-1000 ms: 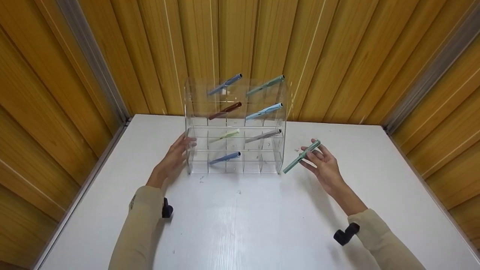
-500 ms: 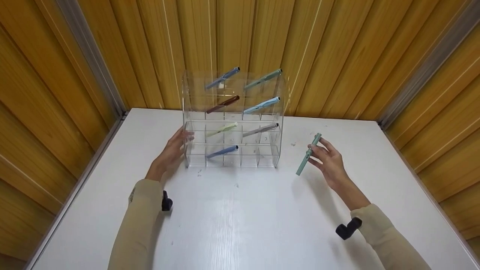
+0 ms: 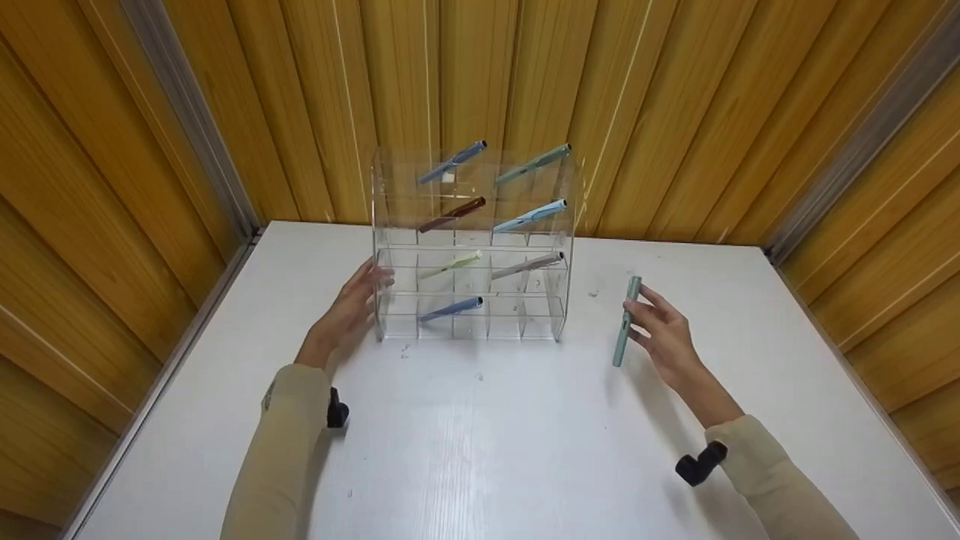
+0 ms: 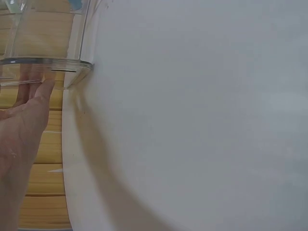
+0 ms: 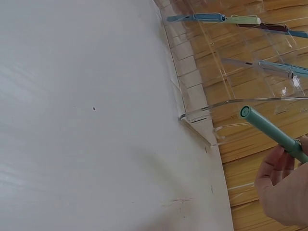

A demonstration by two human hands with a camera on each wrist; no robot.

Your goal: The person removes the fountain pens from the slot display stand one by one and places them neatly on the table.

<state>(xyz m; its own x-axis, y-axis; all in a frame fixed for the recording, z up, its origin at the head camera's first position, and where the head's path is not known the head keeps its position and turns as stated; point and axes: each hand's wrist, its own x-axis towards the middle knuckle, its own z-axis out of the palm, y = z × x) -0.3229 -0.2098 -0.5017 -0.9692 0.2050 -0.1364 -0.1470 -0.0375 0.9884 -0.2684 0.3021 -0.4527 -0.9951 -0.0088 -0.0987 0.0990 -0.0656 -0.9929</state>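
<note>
A clear acrylic pen rack [image 3: 471, 330] stands upright near the back of the white table, with several tiers of slots. My left hand [image 3: 350, 307] rests at its left side, fingers fairly straight, fingertips showing through the clear panel. To the right of the rack, my right hand [image 3: 664, 334] pinches a green pen [image 3: 627, 322] between thumb and fingers, held nearly upright above the table. In the right wrist view the green pen [image 5: 269, 129] points one round end toward the camera. The rack holds pens in two columns, including a dark red pen [image 3: 453, 214] and a grey pen [image 3: 528, 265].
Other racked pens are a blue pen [image 3: 453, 161], another green pen [image 3: 534, 163], a light blue pen [image 3: 531, 216], a pale yellow-green pen [image 3: 451, 264] and a lower blue pen [image 3: 451, 309]. Wood-patterned walls [image 3: 480, 82] enclose the table [image 3: 480, 450] behind and at both sides.
The green pen in my right hand has turned from a slant to nearly upright and shifted slightly right, away from the rack. My left hand stays at the rack's side.
</note>
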